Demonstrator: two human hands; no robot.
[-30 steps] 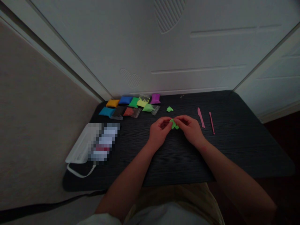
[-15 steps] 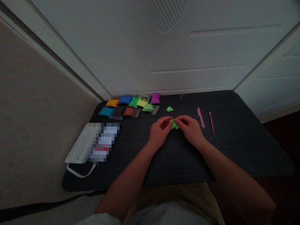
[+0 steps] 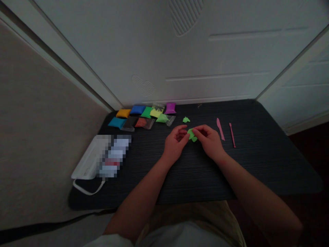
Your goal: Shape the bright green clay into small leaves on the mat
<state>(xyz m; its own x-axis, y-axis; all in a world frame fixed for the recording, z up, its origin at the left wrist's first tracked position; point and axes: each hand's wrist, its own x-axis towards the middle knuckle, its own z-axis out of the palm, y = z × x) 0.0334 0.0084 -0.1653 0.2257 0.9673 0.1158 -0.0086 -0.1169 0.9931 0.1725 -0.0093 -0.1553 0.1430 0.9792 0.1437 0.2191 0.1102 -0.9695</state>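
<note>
A light-green piece [image 3: 191, 133] is grasped between both hands, above the middle of the table [image 3: 269, 164]. Its right side is pinched by thumb and finger of the right hand [image 3: 208, 139]; its left edge is gripped at the thumb of the left hand [image 3: 176, 142], the fingers behind being partly hidden. A fingertip hold is used, presumably because the piece is thin and soft and would be dented by a full grip. Just beyond the hands, a smaller green scrap [image 3: 186, 119] is set apart, probably so that it is not pressed into the held one. To the right, a pink knife [image 3: 220, 129] and a pink rod [image 3: 232, 135] are laid side by side, likely for easy reach. Colored packets, among them a light-green bag [image 3: 161, 118], are grouped at the far left, seemingly to leave working room. Nearer, a white mask [image 3: 87, 161] is placed beside a pixelated object [image 3: 115, 156], not identifiable.
</note>
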